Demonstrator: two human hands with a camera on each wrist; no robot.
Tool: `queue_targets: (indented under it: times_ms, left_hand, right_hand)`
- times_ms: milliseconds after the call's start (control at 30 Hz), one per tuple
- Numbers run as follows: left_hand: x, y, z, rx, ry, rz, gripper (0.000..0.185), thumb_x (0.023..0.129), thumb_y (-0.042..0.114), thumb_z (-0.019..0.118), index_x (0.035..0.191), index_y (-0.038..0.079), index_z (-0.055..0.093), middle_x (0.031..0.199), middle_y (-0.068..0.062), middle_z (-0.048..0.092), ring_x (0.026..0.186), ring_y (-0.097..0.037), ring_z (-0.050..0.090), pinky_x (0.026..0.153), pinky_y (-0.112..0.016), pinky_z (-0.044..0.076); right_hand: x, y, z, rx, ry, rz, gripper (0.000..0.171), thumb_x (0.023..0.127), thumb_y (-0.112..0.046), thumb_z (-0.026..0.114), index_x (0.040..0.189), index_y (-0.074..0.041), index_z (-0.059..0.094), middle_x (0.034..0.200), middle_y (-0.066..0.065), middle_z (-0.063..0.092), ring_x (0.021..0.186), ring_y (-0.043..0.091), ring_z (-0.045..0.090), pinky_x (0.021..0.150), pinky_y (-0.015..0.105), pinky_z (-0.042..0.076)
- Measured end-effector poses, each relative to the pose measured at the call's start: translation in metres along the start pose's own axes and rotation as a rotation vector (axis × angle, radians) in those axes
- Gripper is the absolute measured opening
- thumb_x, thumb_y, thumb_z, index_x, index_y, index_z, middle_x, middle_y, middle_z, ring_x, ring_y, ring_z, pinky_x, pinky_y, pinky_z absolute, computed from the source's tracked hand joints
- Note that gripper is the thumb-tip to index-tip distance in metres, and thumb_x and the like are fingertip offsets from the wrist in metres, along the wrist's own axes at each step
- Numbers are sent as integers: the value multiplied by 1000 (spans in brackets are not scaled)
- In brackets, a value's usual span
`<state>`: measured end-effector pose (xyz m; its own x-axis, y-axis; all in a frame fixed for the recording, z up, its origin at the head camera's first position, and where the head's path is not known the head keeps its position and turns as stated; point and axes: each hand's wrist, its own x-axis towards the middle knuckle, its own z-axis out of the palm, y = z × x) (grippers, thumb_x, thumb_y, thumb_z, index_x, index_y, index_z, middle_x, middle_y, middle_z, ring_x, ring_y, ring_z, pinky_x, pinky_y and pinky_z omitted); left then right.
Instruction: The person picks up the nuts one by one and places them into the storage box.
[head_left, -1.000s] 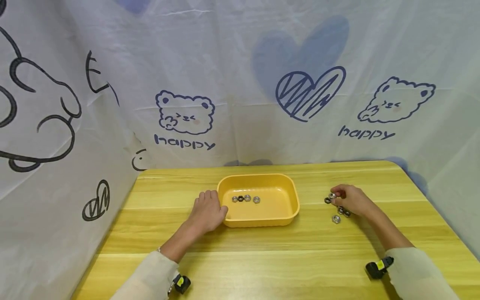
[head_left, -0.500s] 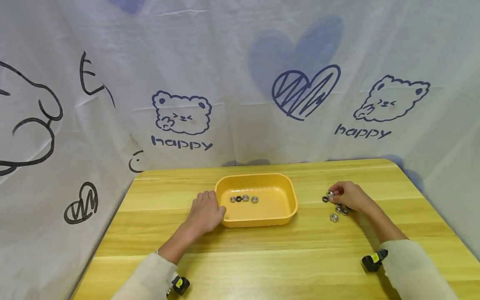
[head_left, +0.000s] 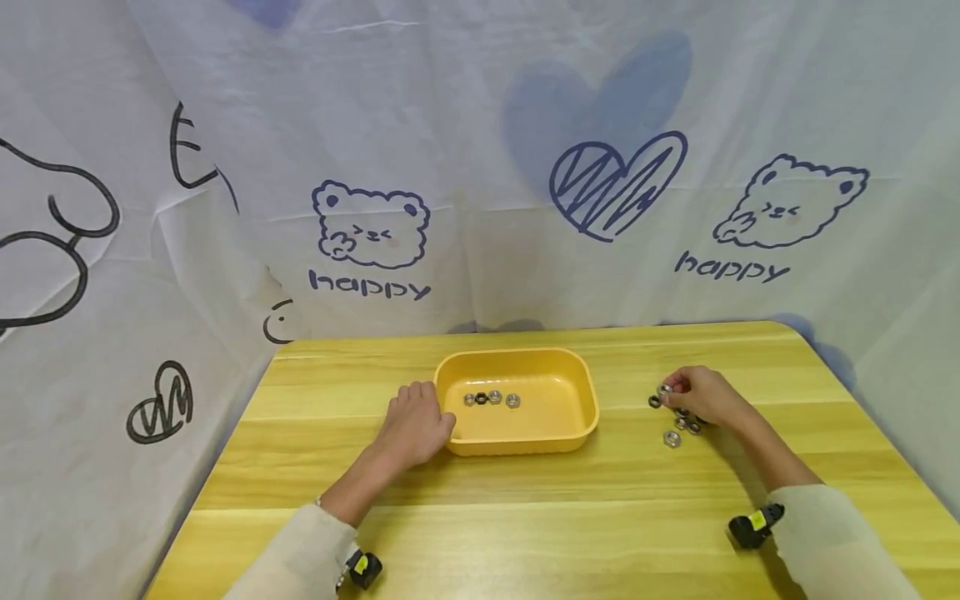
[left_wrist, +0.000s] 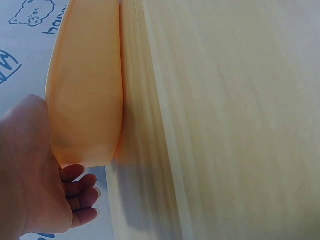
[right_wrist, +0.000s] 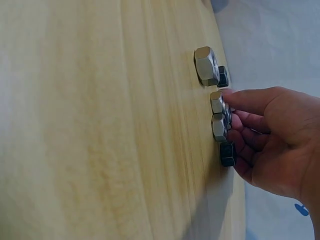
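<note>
Nearest the viewer, two small black-and-yellow wrist devices are seen at the cream sleeves above the wooden desk. Farther out, the left hand is rested against the left end of the yellow tray, fingers loosely curled beside its wall, and four hex nuts lie in a row inside. On the right, a silver hex nut from the loose cluster of nuts on the desk is pinched by the right hand; behind everything, a white printed cloth is hung.
</note>
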<state>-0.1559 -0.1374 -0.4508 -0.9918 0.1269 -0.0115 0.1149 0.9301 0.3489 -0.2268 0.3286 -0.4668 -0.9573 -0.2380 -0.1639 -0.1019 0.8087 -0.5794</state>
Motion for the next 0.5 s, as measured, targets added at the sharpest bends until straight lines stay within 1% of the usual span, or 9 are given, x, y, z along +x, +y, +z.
queue_targets:
  times_ms: [233, 500]
  left_hand:
    - [-1, 0, 0, -6, -20, 7, 37, 96, 29, 50, 111, -5, 51, 99, -15, 48, 92, -31, 40, 83, -42, 34]
    - [-2, 0, -4, -16, -24, 9, 36, 95, 28, 49, 111, -5, 51, 97, -15, 48, 91, -31, 39, 82, -42, 33]
  right_hand:
    - [0, 0, -1, -19, 30, -17, 30, 96, -20, 70, 110, 6, 70, 94, 12, 70, 81, 18, 61, 70, 32, 50]
    - [0, -1, 0, 32, 73, 8, 35, 93, -23, 73, 114, 5, 72, 100, 15, 74, 82, 16, 65, 70, 30, 52]
